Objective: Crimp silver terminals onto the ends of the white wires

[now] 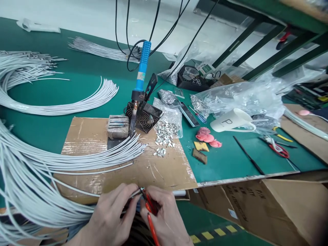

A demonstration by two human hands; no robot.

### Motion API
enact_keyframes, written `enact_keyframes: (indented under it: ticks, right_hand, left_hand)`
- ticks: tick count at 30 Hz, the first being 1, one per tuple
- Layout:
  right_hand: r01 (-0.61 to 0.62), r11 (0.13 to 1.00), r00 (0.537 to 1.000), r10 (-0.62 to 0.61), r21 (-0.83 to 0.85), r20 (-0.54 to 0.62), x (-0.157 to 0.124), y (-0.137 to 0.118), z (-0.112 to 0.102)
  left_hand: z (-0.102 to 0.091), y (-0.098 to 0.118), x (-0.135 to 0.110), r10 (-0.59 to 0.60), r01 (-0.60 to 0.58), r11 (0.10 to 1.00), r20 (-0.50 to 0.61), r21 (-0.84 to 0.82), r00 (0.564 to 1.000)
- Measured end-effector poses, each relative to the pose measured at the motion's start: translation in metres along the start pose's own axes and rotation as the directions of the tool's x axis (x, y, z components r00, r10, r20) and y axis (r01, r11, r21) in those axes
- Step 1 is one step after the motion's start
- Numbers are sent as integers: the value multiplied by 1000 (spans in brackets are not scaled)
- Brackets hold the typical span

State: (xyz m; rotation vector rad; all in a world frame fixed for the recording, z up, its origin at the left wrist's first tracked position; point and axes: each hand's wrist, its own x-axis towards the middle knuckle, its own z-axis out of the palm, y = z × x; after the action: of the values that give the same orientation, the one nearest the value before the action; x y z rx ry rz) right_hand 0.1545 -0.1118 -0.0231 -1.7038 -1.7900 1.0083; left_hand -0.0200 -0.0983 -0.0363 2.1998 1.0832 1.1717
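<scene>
The fingers (133, 205) of the left hand (109, 215) pinch a pale wire end (137, 192), mostly covered, while the right hand (165, 212) is wrapped round red-handled pliers (151, 218). The pliers' tip meets the left fingertips; whether it grips the wire I cannot tell. Both hands are just in front of a cardboard sheet (176, 171) laid on the green counter (220, 164).

A thick bundle of white wires (89, 162) sweeps in from the left across the cardboard. Behind its ends are a grey block (118, 131), an upright blue-handled soldering iron (141, 82), a black fan (145, 119) and a scatter of small metal clips (166, 131).

Farther right on the counter lie a phone (189, 114), a tipped white mug (229, 121), a pink sponge (206, 136), red-handled scissors (279, 151) and clear plastic bags (238, 97). Black cables (155, 21) hang before the white wall (89, 13); a green metal rack (246, 38) slants across the upper right. Below the counter, an open cardboard box (241, 208) is near yellow floor stripes (207, 235).
</scene>
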Motion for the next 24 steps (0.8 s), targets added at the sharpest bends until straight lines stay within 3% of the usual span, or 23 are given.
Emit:
enact_keyframes:
  ticks: [4,6,7,8,9,11,12,13,14,16,18,20,24]
  right_hand:
    - [-28,1000,999,28,-2,-17,-4,5,0]
    - [-24,1000,1000,24,-8,-16,-5,6,-1]
    - [-18,1000,1000,18,-10,-14,-5,6,-2]
    - [-9,1000,1000,9,-12,-13,-5,5,-2]
    - [4,1000,1000,-4,-12,-12,-5,5,-3]
    - [38,999,999,-39,-12,-13,-4,4,-2]
    - [60,998,998,-60,-11,-16,-4,4,-1]
    - [82,997,996,-82,-12,-22,-3,3,-1]
    - [104,995,994,-104,-13,-29,-2,3,0]
    - [143,989,988,-144,-20,-47,-1,3,3]
    - [173,985,982,-175,-26,-66,0,4,5]
    - [190,981,978,-192,-30,-79,0,6,6]
    - [177,984,981,-177,-5,-83,-1,9,4]
  left_hand:
    - [0,-3,-1,64,-65,998,55,0,996]
    - [-5,-1,4,-6,16,998,145,-65,989]
    - [-8,0,8,-94,121,985,214,-120,972]
    - [-12,1,12,-243,320,925,326,-208,914]
    - [-15,1,16,-373,527,796,444,-298,815]
    - [-19,-1,22,-483,815,398,658,-422,577]
    - [-21,-2,24,-472,865,227,727,-447,499]
    - [-22,-4,26,-449,883,111,770,-456,454]
    - [-22,-6,26,-431,886,49,791,-461,435]
    - [-23,-8,26,-429,884,23,794,-467,431]
    - [-23,-6,25,-453,872,70,764,-484,460]
    - [-23,-2,24,-495,847,188,697,-497,518]
    - [-22,5,19,-504,739,548,550,-392,666]
